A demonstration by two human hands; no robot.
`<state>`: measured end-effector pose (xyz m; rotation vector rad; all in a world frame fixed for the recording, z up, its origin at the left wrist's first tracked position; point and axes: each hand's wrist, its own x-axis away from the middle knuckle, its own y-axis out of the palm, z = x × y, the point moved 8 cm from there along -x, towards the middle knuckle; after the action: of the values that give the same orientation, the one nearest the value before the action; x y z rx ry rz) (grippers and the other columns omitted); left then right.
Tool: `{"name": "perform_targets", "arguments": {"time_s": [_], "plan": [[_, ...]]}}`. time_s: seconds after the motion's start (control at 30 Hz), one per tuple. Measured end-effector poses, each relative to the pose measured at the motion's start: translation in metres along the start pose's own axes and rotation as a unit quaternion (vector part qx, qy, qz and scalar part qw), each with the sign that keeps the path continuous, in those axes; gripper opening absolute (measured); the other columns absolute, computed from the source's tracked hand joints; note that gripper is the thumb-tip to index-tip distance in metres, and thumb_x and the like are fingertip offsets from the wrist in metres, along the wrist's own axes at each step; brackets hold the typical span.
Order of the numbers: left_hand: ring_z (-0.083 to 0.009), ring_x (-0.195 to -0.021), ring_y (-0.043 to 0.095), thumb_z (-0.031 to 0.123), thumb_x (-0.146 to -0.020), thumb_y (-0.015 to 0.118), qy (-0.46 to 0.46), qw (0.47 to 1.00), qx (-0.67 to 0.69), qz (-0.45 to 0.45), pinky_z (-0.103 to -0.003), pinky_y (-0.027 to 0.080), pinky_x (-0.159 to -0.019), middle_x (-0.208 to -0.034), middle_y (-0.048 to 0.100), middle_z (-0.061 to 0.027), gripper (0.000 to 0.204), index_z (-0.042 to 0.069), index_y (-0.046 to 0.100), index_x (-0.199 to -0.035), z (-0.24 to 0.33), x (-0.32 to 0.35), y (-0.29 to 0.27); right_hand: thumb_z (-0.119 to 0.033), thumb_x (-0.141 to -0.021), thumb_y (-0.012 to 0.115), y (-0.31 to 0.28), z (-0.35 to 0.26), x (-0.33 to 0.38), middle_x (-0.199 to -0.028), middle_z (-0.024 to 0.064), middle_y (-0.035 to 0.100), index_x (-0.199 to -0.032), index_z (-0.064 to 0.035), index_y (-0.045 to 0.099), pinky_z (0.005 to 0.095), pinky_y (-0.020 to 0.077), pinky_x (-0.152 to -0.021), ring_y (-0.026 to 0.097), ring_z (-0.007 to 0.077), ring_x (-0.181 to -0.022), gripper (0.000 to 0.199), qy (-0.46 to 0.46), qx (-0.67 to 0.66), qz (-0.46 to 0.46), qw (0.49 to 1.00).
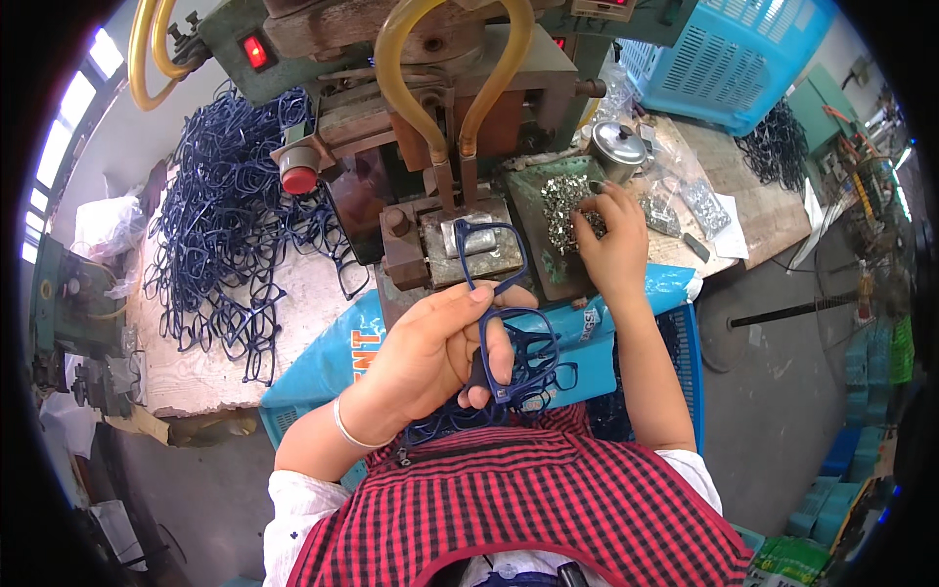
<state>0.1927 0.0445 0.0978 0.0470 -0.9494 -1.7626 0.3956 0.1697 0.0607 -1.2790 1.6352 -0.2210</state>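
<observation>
My left hand is closed on a dark blue eyeglass frame, tilted so one rim stands over the machine's metal block. A small dark piece shows under its fingers; its kind cannot be made out. My right hand is at a heap of small metal parts in a green tray. Its thumb and forefinger are drawn together at the heap's edge; whatever is between them is too small to name. More blue eyeglass frames lie below my left hand.
A large pile of blue eyeglass frames covers the table's left side. The machine has yellow hoses and a red button. A lidded metal pot, bagged parts and a blue crate stand to the right.
</observation>
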Motion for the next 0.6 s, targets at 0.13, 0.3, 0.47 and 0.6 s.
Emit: {"name": "perform_targets", "arguments": {"time_s": [0.13,0.3,0.47,0.6], "plan": [[-0.0135,-0.049,0.058,0.031,-0.112,0.037,0.007,1.000,-0.004,0.026,-0.020,0.045,-0.037,-0.066,0.062,-0.0091,0.048,-0.008,0.059,-0.129,-0.006,-0.003,-0.002,-0.008,-0.079,0.077,0.010,-0.003,0.004,-0.117,0.0187,0.067,-0.092,-0.0047,0.070,0.0487,0.0492,-0.097,0.062,0.0407,-0.115,0.014,-0.011,0.014,-0.009,1.000],[-0.0154,-0.050,0.059,0.033,-0.111,0.042,-0.001,1.000,-0.013,-0.003,-0.022,0.045,-0.040,-0.070,0.066,-0.0093,0.044,-0.001,0.059,-0.131,-0.011,-0.004,-0.006,-0.011,-0.084,0.071,0.040,-0.037,-0.002,-0.125,0.0180,0.064,-0.102,-0.0045,0.066,0.0487,0.0498,-0.096,0.059,0.0399,-0.120,0.020,-0.159,0.111,-0.110,0.975],[-0.0170,-0.075,0.072,0.021,-0.109,0.052,0.127,0.979,-0.159,-0.033,-0.027,0.057,-0.063,-0.092,0.074,-0.0133,0.028,0.000,0.061,-0.124,-0.015,0.016,-0.035,-0.012,-0.091,0.065,0.034,-0.012,-0.017,-0.119,0.0129,0.070,-0.102,-0.0060,0.070,0.0469,0.0514,-0.091,0.063,0.0353,-0.116,0.013,-0.141,0.112,-0.038,0.983],[-0.0131,-0.091,0.070,0.003,-0.095,0.069,0.456,0.691,-0.432,0.357,-0.028,0.054,-0.082,-0.096,0.073,-0.0071,0.009,0.000,0.071,-0.103,0.048,0.102,-0.101,-0.005,-0.092,0.065,0.009,0.001,-0.002,-0.098,0.0128,0.074,-0.101,-0.0019,0.076,0.0348,0.0533,-0.087,0.071,0.0272,-0.093,0.015,0.017,-0.115,-0.008,0.993]]}}
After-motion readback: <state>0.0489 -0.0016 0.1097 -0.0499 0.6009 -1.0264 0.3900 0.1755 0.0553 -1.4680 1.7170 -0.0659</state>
